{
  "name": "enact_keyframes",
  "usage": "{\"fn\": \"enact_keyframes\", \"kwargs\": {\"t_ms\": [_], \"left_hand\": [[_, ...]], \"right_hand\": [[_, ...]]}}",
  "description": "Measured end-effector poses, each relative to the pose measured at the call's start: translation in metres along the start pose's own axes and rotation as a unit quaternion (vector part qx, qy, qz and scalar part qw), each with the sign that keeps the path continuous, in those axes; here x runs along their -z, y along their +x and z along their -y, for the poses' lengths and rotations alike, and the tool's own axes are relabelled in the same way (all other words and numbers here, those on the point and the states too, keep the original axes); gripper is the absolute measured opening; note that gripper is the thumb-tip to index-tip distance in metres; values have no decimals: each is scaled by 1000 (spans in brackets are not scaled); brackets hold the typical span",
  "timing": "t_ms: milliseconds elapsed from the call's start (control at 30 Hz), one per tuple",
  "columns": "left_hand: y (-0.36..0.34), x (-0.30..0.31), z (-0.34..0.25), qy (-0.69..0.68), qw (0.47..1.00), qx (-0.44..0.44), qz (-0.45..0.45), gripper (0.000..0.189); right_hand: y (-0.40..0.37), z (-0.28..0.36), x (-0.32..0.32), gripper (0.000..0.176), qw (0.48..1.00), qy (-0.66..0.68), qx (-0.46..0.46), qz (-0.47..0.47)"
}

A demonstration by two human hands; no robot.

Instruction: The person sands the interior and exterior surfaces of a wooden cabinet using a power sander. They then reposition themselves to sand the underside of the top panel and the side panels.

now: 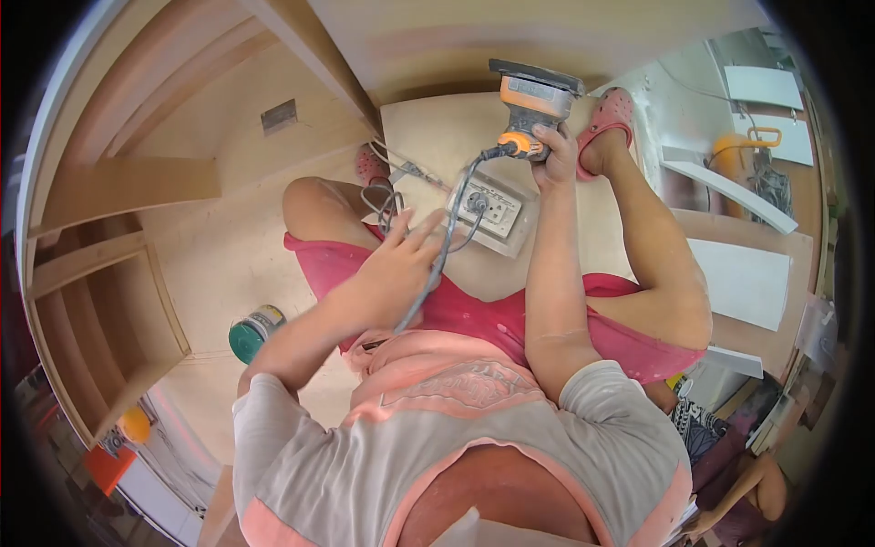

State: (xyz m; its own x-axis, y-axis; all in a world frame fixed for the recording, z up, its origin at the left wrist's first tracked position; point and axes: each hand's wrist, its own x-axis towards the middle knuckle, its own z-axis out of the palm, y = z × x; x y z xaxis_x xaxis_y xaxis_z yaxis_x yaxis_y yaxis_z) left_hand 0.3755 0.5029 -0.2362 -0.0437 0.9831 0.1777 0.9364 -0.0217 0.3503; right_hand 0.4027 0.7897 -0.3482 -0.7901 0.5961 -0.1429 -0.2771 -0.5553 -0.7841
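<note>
An orange-and-black electric sander is gripped by its handle in my right hand, its flat pad turned up toward the panel. Its dark cord runs from the handle, loops down across my left hand's fingers and on toward my lap. My left hand has its fingers stretched out and spread, just beside the white socket box. A plug sits in one of the box's outlets. Near those fingertips lies a coil of grey wire.
Wooden shelving stands on the left, with a green-lidded can on the floor. A large panel rises ahead. White boards and an orange-handled tool lie to the right. Another person's arm shows at lower right.
</note>
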Motion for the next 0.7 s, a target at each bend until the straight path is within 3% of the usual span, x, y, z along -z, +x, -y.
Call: {"fn": "enact_keyframes", "kwargs": {"t_ms": [33, 67, 100, 167, 200, 233, 267, 300, 333, 367, 400, 467, 600, 633, 700], "left_hand": [[12, 0, 9, -41, 997, -64, -4, 21], [14, -23, 23, -252, 951, 63, 169, 23], [16, -56, 40, -438, 817, 181, 330, 26], [33, -84, 61, -466, 760, 384, 239, 39], [40, -87, 68, -464, 767, 373, 240, 39], [46, -89, 75, -274, 874, 333, 224, 39], [49, -90, 81, -72, 938, 278, 194, 39], [49, -94, 91, -76, 939, 271, 195, 39], [47, -100, 107, -202, 938, 234, 160, 42], [49, -105, 122, -324, 918, 194, 122, 44], [55, -109, 137, -328, 917, 193, 123, 44], [66, -115, 160, -293, 864, 409, -3, 55], [94, -107, 156, -289, 835, 466, -54, 52], [101, -117, 158, -419, 784, 456, -50, 56], [112, -114, 155, -595, 674, 438, 6, 68]], "right_hand": [[-1, 0, -3, 52, 1000, -3, -8, 0], [-2, 2, -4, 52, 1000, -8, -14, -2], [-3, 3, -6, 52, 1000, -10, -6, -3], [1, 2, -9, 52, 992, -107, 4, -62], [4, 2, -9, 52, 992, -110, 16, -65], [7, 2, -8, 52, 985, -150, 1, -83], [9, 1, -6, 52, 976, -190, -18, -101], [12, 1, -7, 51, 975, -192, -28, -104], [16, 0, -7, 51, 974, -195, -27, -108], [21, 2, -12, 51, 972, -201, -37, -117], [24, 4, -18, 52, 969, -207, -48, -126], [31, 9, -33, 51, 966, -218, -48, -129], [59, 9, -47, 56, 947, -279, -61, -146], [66, 6, -50, 56, 946, -279, -58, -153], [74, -1, -57, 67, 820, -553, 41, -140]]}}
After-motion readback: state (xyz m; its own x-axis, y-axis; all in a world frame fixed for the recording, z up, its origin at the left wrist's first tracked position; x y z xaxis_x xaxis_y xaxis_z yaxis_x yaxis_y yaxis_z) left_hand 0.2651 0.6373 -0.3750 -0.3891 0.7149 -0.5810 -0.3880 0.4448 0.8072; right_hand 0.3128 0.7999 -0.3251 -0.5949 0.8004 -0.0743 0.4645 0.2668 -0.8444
